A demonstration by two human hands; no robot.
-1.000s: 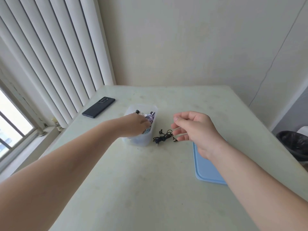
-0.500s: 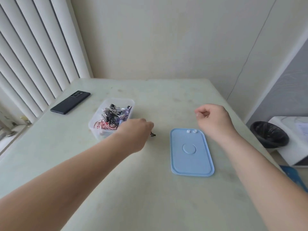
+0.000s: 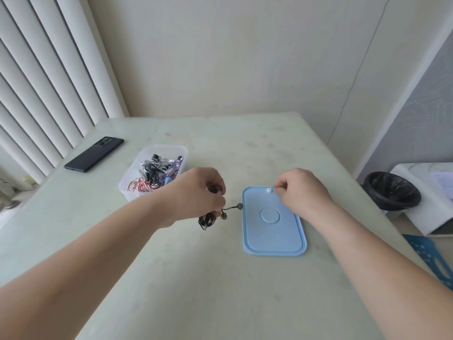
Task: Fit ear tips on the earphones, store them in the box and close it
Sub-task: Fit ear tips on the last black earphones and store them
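Earphones (image 3: pixel 208 219) are up on my feed: a black coiled pair, gripped in the left hand (image 3: pixel 196 192). Now from the big pieces down.

The pale green table (image 3: pixel 171 278) runs under both forearms. Out past the right hand (image 3: pixel 301 190), off the table's edge, stands a bin with a black liner (image 3: pixel 392 192). The blue lid (image 3: pixel 272 241) lies flat on the table under the right hand's fingertips and stretches back toward the wrist, so the box has no lid on it. Just beyond the left hand's knuckles, the clear plastic box (image 3: pixel 127 190) stands open with a tangle of cables (image 3: pixel 154 175) inside, in white, black, purple and copper-red. Further out from the left hand, well apart, a dark phone (image 3: pixel 94 154) lies flat.

On the left hand, I see the fingers curled round the bundle, with the coil spilling out below the palm. Two earbuds poke out toward the right hand. One earbud (image 3: pixel 239 206), on a short cord, reaches the lid's near edge, and the other earbud (image 3: pixel 223 216) is close by the fingers.

The right hand's fingers are curled, thumb and forefinger brought together at the lid's far edge. A white ear tip (image 3: pixel 269 190) sits on the lid right at those fingertips. I cannot tell whether they pinch it, merely touch it, or hold something else.
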